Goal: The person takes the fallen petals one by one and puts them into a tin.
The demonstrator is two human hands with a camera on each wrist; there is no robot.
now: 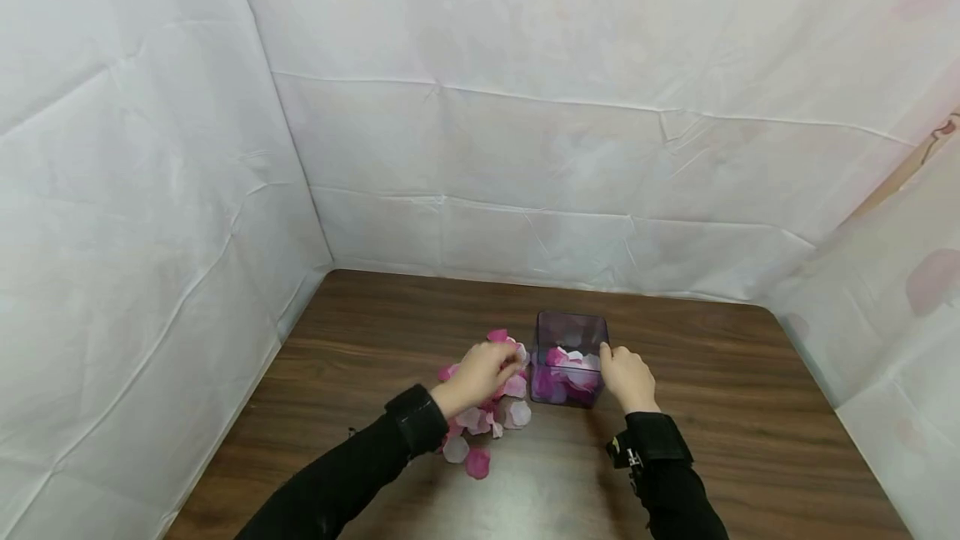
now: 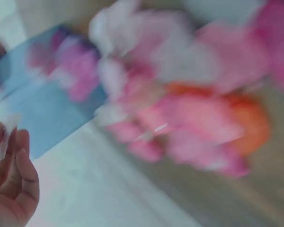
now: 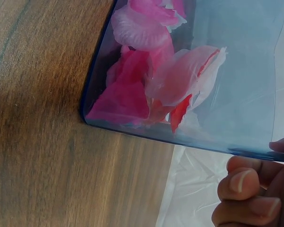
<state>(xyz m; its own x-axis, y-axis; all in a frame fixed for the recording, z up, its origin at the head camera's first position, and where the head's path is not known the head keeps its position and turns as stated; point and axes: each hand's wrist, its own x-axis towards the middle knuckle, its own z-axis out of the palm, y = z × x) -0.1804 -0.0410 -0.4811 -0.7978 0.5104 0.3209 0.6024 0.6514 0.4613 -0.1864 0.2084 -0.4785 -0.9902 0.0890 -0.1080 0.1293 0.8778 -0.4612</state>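
A brown, wood-grained table [image 1: 765,407] is enclosed at left, far and right by creased white sheeting [image 1: 525,148], blotched faintly with pink. A tinted transparent box [image 1: 572,327], partly filled with pink and white petals [image 1: 573,372], is stood on the table; its right rim is gripped between the right hand's [image 1: 628,375] thumb and fingers. Loose petals [image 1: 516,413] are strewn just left of it, above which a pale petal [image 2: 5,142] is pinched by the left hand's [image 1: 477,373] fingers.

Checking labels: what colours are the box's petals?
Mostly pink petals, deep to pale, some red; best in right wrist view.
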